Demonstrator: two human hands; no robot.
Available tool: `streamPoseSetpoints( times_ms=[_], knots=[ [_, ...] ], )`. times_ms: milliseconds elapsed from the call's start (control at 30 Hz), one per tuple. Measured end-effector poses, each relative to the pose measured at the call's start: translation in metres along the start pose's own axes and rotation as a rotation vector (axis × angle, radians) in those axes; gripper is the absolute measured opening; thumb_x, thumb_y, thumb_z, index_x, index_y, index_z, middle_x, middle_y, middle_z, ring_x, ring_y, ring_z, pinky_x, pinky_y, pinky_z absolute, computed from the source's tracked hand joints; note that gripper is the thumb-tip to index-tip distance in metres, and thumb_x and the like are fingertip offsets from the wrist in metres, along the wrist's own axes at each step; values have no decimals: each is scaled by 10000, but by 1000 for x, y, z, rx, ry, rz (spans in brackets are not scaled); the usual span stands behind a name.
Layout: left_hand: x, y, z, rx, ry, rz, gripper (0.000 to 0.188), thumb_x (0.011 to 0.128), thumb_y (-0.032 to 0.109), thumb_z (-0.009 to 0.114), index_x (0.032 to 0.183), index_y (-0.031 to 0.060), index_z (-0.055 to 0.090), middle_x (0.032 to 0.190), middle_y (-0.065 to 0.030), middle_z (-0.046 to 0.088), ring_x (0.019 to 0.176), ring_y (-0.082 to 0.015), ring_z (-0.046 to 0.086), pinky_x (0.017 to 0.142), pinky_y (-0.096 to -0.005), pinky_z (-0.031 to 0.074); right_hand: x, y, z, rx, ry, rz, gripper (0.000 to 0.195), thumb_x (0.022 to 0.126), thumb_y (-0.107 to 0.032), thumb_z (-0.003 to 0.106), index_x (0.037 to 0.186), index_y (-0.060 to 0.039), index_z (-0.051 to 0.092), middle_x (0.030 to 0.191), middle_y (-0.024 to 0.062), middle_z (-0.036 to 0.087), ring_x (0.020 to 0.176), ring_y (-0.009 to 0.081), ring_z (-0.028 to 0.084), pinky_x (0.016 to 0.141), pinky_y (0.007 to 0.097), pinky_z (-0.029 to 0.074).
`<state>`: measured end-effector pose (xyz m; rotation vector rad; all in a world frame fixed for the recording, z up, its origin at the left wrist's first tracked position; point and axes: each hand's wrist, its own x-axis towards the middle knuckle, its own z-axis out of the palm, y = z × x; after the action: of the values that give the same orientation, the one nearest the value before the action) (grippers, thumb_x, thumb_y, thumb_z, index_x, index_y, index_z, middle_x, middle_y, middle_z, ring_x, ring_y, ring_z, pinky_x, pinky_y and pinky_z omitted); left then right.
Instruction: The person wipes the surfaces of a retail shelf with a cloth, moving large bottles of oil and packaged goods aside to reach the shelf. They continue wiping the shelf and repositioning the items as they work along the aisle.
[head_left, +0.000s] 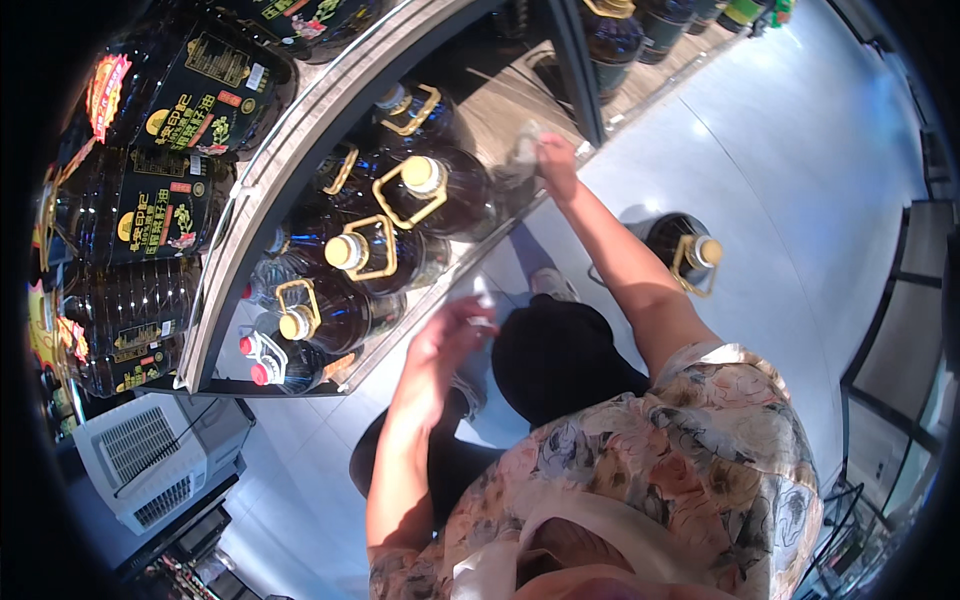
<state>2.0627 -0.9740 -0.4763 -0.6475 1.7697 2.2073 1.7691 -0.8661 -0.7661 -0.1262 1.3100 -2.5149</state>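
My right hand reaches to the bottom shelf and grips a crumpled greyish cloth, blurred, against the wood-look shelf board. My left hand hovers in front of the shelf edge, fingers curled. A whitish blur shows at its fingertips, and I cannot tell whether it is a held thing. Nearest the cloth stands a large dark oil bottle with a yellow cap and handle. Beside it are another yellow-capped bottle and a third. One similar bottle stands on the floor beyond my right forearm.
Large labelled oil jugs line the upper shelf, above its curved edge. A dark upright divides the lower shelf. Two red-capped bottles stand at its near end. A white grilled appliance is at left.
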Motion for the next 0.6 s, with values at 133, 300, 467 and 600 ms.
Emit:
streamPoseSetpoints(
  times_ms=[133,300,467,600],
  knots=[
    [35,-1,28,-224,372,42,672,889,578,465,1286,36,453,1210,-131,542,1049,-262,559,901,-430,436,-83,-108,100,-463,-229,-151,125,814,-65,564,919,-43,629,837,44,611,788,163,590,674,305,484],
    [57,-3,17,-821,167,208,389,949,382,465,1152,56,528,1086,-95,602,1023,-220,570,842,-381,499,-172,-208,147,-761,-875,-291,327,800,-170,646,1109,-65,627,1155,121,576,1135,221,510,978,364,416],
    [63,1,26,-718,395,139,343,856,308,592,1152,141,551,1148,-57,606,1095,-243,554,921,-478,436,-166,-267,61,-1148,-450,-234,237,848,-204,632,1016,-38,638,1089,115,614,891,239,627,788,349,520],
    [49,19,30,-593,432,79,352,835,321,597,1151,172,553,1161,-27,599,1100,-226,550,910,-471,428,-194,-289,-39,-1899,-489,85,254,722,-206,732,874,-20,648,842,197,635,813,350,623,717,399,498]
  ],
)
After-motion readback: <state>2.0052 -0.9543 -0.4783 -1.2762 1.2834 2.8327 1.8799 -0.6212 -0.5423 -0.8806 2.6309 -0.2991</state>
